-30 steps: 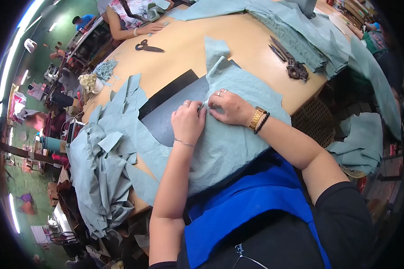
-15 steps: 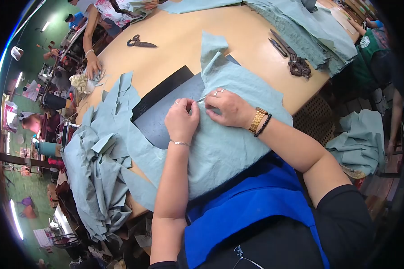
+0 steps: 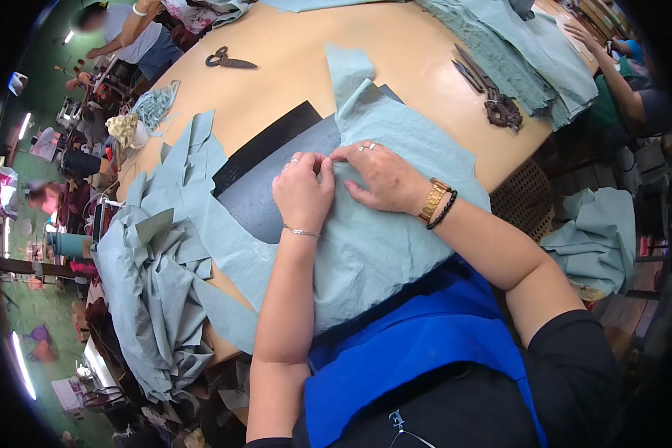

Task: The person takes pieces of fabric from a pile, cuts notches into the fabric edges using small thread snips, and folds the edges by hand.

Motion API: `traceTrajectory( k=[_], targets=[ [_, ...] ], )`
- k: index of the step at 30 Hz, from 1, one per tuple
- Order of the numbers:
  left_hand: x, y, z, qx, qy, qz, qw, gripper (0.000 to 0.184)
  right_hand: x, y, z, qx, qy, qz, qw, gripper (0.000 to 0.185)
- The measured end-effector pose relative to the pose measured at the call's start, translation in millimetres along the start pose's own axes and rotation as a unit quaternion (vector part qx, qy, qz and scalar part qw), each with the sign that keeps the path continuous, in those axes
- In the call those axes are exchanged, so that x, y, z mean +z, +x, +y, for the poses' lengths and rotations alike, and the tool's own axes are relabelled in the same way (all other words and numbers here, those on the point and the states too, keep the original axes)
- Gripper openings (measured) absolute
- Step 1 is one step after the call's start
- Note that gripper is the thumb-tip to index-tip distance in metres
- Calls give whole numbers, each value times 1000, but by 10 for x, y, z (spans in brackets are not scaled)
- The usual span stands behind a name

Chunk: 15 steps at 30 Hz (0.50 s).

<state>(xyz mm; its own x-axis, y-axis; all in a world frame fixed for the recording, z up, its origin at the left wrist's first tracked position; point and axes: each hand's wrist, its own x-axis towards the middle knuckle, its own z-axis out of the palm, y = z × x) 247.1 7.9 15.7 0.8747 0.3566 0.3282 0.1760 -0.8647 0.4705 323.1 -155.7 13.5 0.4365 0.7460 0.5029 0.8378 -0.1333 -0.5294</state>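
Head view: left hand (image 3: 304, 193) and right hand (image 3: 384, 179) meet at edge of pale green cloth (image 3: 396, 246)

Grip: left fingers curled, thumb close to the forefinger. Right hand part open, thumb apart from the forefinger, whose tip reaches the left fingertips. Contact point hidden by the fingers; cannot tell whether either hand actually pinches the cloth.

Cloth: directly beneath the grip, spreading from it to the right and towards the wearer's blue apron (image 3: 425, 340); one narrow end extends beyond the grip onto bare table (image 3: 418, 82). Surface lightly wrinkled.

Left of the grip, just beside the left hand: dark grey sheet (image 3: 257, 196), partly covered by cloth, black strip (image 3: 265, 145) along its far-left edge.

Farther left: crumpled cloth heap (image 3: 153, 299), hanging over the table edge.

Beyond the grip, to the left: scissors (image 3: 233, 61), lying apart from the cloth. Beyond it to the right: second cutting tool (image 3: 493, 101) with dark wrapped handles, near layered cloth stack (image 3: 511, 63).

Right wrist wears gold watch (image 3: 434, 198) and black bead bracelet (image 3: 448, 209).
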Motion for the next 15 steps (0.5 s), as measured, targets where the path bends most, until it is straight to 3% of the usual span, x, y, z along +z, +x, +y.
traceTrajectory(
  k=[5,8,15],
  targets=[
    [0,-44,-26,25,13,9,1000,20,11,-3,23,-1,-8,-2,1000,45],
    [-165,-139,34,-6,-39,-31,999,20,0,-11,19,3,-26,-1,1000,45],
    [-352,-446,-119,52,-52,-5,997,12,7,5,6,-11,-43,-10,999,41]
  ],
)
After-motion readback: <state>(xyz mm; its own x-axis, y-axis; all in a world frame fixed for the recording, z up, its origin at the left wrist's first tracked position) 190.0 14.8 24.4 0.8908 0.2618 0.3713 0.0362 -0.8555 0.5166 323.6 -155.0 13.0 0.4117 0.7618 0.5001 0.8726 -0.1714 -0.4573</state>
